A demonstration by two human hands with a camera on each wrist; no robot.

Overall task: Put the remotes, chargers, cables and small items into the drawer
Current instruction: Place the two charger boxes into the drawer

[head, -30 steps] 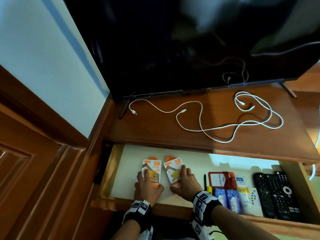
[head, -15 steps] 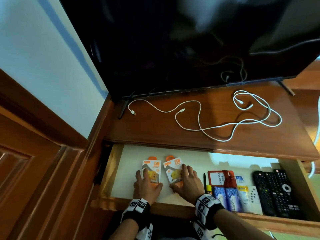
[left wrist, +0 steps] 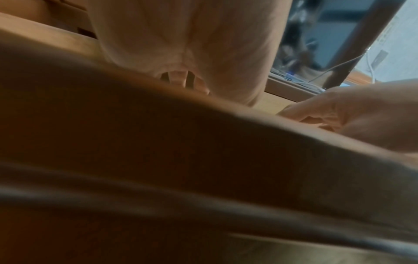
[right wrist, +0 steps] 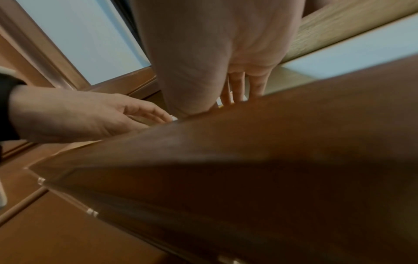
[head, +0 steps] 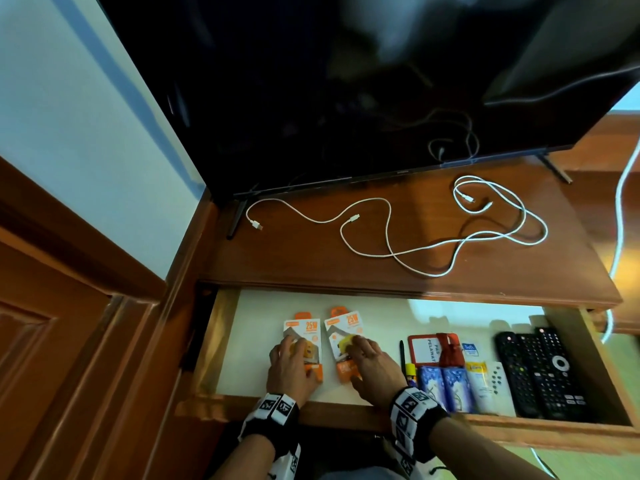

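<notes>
At the far left we see a pale wall (head: 69, 140) above brown wooden panelling (head: 62, 358), and beside it the open drawer (head: 221, 334) with its pale floor, pulled out beneath the wooden tabletop (head: 311, 261). Inside the drawer's left part, our left hand (head: 291, 367) lies flat, fingers straight and relaxed, on the lower half of the left charger pack (head: 304, 336), an orange-and-white carton printed 25W. Just beside it, our right hand (head: 372, 370) rests the same way, fingers extended and gripping nothing, on the right charger pack (head: 344, 332), which is tilted slightly from its neighbour. Both wrists carry black-and-white patterned bands and cross the drawer's front rail. The wrist views show little beyond the blurred rail and each palm from behind, with fingers pointing down into the drawer. Further right in the drawer lie a black pen (head: 402, 355), a red-framed card holder (head: 427, 349), two blue packets (head: 445, 388), a few small sachets (head: 477, 370), a small white remote (head: 498, 382), and two black remotes (head: 540, 372) side by side near the right wall. Up on the tabletop, a white cable (head: 388, 223) trails loosely from the left towards a coiled loop at the right, in front of the dark television (head: 346, 81).
</notes>
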